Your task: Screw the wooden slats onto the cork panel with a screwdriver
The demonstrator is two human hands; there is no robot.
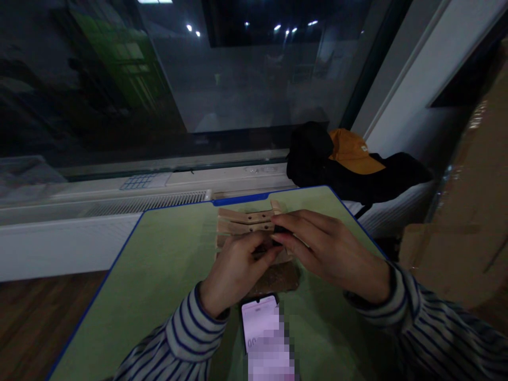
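Several flat wooden pieces (234,227) with small dark holes lie side by side on the green tabletop. My right hand (317,241) comes in from the right and pinches a small black piece (280,229) between thumb and fingertips, above the wood. Close against it, my left hand (242,262) has its thumb and fingers drawn together over the nearer wooden pieces. What its fingertips grip is hidden. Below both hands lies a brown, shiny flat object (278,279), partly covered by my left hand. The small black piece is too dim to name exactly.
A phone (260,323) with a lit screen lies in front of me. The table (159,264) has a blue edge. Beyond it are a radiator (186,203), a window, and a dark bag (317,153) with an orange cap (353,151). Cardboard (452,233) stands at right.
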